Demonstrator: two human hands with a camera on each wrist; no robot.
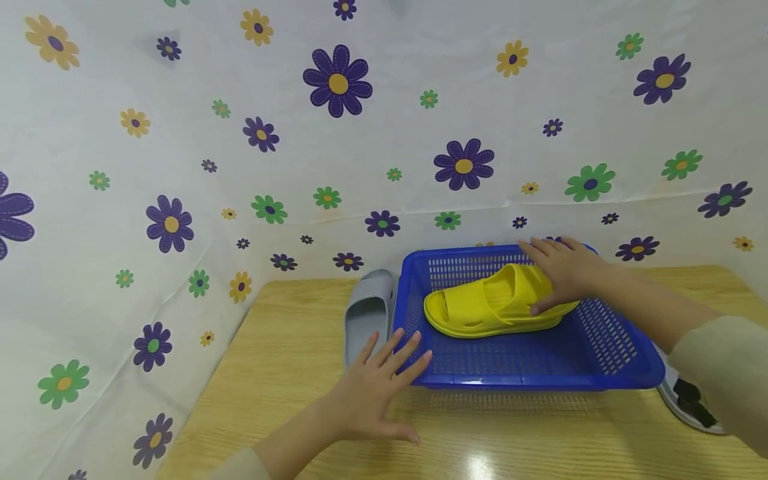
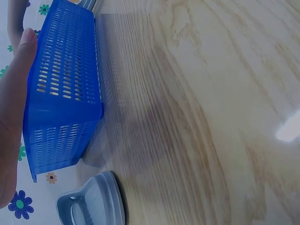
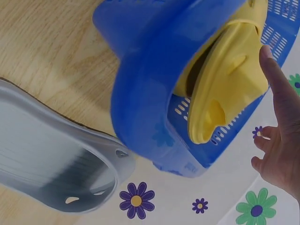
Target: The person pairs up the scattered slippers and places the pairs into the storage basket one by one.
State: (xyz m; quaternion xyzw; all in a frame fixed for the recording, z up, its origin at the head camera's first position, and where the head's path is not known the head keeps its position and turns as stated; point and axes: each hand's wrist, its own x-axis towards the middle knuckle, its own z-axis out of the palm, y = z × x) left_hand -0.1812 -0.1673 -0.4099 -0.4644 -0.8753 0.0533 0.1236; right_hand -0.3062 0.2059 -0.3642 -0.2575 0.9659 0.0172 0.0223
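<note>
Yellow slippers (image 1: 471, 303) lie overlapping inside a blue plastic basket (image 1: 528, 381) with mesh sides. My right hand (image 1: 567, 270) is over their right end, with fingers reaching toward the basket's back rim. In the right wrist view, its thumb overlaps the edge of a yellow slipper (image 3: 234, 79). My left hand (image 1: 375, 383) hovers with spread fingers by the basket's front left corner, holding nothing. Only its thumb side (image 2: 11, 117) shows in the left wrist view, alongside the basket wall (image 2: 65, 112).
Against the basket's left side stands a grey slipper (image 1: 369, 303). Another grey slipper (image 3: 70, 154) lies to the right of the basket, partly hidden by my sleeve in the head view. The wooden table (image 1: 288, 347) meets a white flowered cloth (image 1: 384, 133) behind and at left.
</note>
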